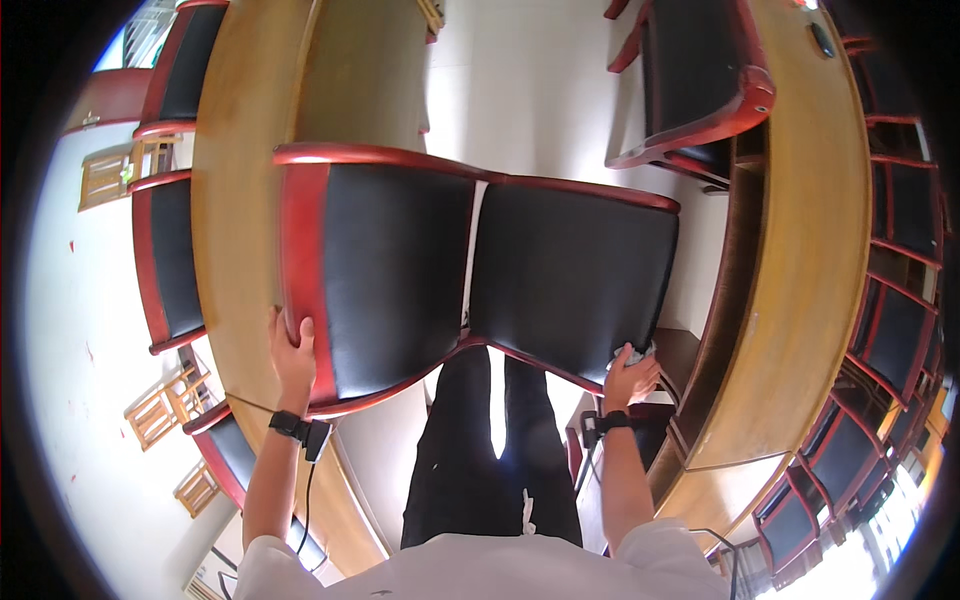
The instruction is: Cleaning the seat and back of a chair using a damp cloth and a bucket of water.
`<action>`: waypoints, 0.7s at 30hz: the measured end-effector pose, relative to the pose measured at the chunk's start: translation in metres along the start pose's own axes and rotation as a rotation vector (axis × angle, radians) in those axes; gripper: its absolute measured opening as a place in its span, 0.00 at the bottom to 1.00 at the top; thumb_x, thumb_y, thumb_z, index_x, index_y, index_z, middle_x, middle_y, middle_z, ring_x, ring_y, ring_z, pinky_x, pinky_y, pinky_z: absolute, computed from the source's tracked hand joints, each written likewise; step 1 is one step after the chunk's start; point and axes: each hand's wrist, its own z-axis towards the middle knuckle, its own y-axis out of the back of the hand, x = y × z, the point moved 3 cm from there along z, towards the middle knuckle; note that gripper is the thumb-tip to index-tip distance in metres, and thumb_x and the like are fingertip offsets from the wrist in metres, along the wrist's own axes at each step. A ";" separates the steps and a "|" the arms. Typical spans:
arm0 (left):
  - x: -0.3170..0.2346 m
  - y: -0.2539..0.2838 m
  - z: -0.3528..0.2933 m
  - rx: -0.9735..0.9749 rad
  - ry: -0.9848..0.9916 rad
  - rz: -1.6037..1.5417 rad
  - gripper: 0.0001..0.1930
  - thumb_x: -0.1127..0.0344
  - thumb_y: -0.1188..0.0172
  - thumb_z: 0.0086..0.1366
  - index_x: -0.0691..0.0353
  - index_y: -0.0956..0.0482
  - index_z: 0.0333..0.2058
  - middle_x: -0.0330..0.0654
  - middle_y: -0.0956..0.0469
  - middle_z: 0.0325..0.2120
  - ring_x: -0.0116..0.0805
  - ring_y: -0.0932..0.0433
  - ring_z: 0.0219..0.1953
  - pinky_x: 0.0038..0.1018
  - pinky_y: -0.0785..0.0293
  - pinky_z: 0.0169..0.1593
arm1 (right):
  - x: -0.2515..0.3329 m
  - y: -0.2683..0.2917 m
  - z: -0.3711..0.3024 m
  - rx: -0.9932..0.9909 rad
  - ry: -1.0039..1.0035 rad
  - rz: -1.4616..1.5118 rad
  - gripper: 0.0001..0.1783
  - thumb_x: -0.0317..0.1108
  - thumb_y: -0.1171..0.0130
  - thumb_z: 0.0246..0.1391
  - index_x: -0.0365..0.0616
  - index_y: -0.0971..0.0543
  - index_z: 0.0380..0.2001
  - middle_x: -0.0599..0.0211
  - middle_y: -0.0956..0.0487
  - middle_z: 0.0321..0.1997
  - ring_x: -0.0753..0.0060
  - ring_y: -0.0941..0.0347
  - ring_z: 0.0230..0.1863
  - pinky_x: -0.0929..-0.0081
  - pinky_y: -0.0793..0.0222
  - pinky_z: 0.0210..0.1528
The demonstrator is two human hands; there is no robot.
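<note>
A chair [575, 270] with a black padded seat and backrest in a red wooden frame stands in front of me, its backrest to the left. My left hand [292, 355] is closed around the red top rail of the backrest, thumb on the near face. At the near right corner of the seat, my right hand [630, 380] is closed on a crumpled light-grey cloth [645, 352], mostly covered by the fingers. That hand touches the seat's edge. Dark bands with small devices sit on both wrists.
Long wooden tables [235, 230] run along the left and along the right [800, 300]. Another red-framed black chair [705, 70] stands ahead on the right. Several more chairs [900, 210] line the far right, and others [172, 260] stand beyond the left table.
</note>
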 end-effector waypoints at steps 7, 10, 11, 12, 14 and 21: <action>-0.004 -0.010 -0.002 -0.006 -0.010 -0.002 0.34 0.43 0.41 0.63 0.64 0.30 0.58 0.58 0.40 0.64 0.56 0.39 0.65 0.42 0.41 0.65 | 0.025 -0.026 -0.048 -0.314 0.174 -0.143 0.50 0.50 0.43 0.51 0.25 0.50 0.65 0.34 0.50 0.69 0.34 0.54 0.71 0.39 0.54 0.68; -0.008 -0.002 -0.007 -0.006 0.007 -0.005 0.34 0.43 0.40 0.62 0.62 0.30 0.59 0.60 0.41 0.64 0.56 0.40 0.65 0.42 0.41 0.65 | 0.030 -0.019 -0.058 -0.055 0.365 -0.050 0.50 0.45 0.42 0.47 0.22 0.50 0.65 0.33 0.54 0.71 0.32 0.60 0.72 0.41 0.62 0.71; -0.008 0.003 -0.007 -0.006 0.029 0.008 0.34 0.43 0.40 0.62 0.62 0.30 0.59 0.60 0.41 0.64 0.56 0.40 0.65 0.42 0.41 0.65 | 0.033 -0.019 -0.066 0.068 0.456 -0.043 0.50 0.43 0.41 0.46 0.21 0.49 0.64 0.33 0.54 0.71 0.33 0.61 0.73 0.42 0.63 0.71; -0.010 0.003 -0.006 -0.010 0.014 0.011 0.34 0.43 0.40 0.62 0.62 0.30 0.59 0.60 0.41 0.64 0.56 0.40 0.65 0.42 0.41 0.65 | 0.036 -0.025 -0.068 0.224 0.573 -0.054 0.49 0.41 0.41 0.44 0.21 0.48 0.64 0.32 0.53 0.71 0.33 0.60 0.73 0.42 0.64 0.72; -0.018 0.002 -0.008 0.004 0.016 0.003 0.34 0.43 0.40 0.62 0.62 0.30 0.59 0.61 0.41 0.64 0.56 0.40 0.65 0.42 0.41 0.65 | 0.027 -0.048 -0.079 0.369 0.865 -0.059 0.44 0.35 0.43 0.44 0.22 0.44 0.63 0.34 0.48 0.70 0.34 0.55 0.72 0.45 0.62 0.72; -0.029 -0.007 -0.001 0.031 0.015 -0.052 0.34 0.43 0.39 0.62 0.59 0.30 0.59 0.60 0.43 0.65 0.55 0.42 0.66 0.42 0.41 0.65 | 0.121 -0.154 -0.120 0.513 1.489 0.122 0.22 0.33 0.50 0.53 0.32 0.23 0.49 0.57 0.32 0.65 0.56 0.37 0.65 0.62 0.41 0.66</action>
